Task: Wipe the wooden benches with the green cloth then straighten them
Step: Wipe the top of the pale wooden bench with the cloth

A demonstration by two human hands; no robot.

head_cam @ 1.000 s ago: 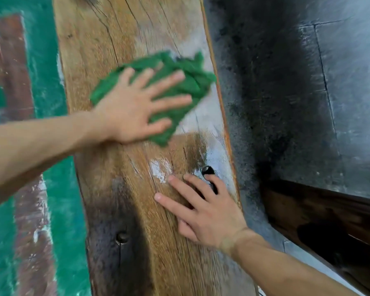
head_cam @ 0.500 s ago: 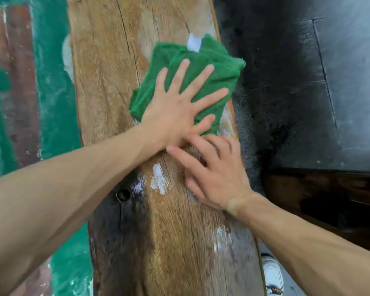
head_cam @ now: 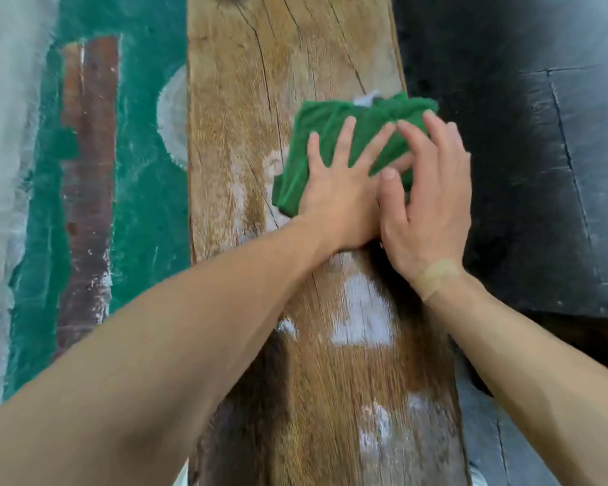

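The folded green terry cloth (head_cam: 334, 135) lies at the right edge of the cracked, paint-flecked wooden bench plank (head_cam: 260, 82); the left hand (head_cam: 337, 198) presses it, fingers splayed flat; the right hand (head_cam: 432, 201) overlaps, fingers loosely straight, gripping nothing; bare plank stretches beyond.

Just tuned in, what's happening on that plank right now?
A person is wiping a worn wooden bench with a folded green cloth. The left hand presses flat on the cloth with its fingers spread, and the right hand rests beside it, its fingers on the cloth's right part near the bench's right edge. Whitish patches show on the wood closer to the person. Straightening the bench has not begun.
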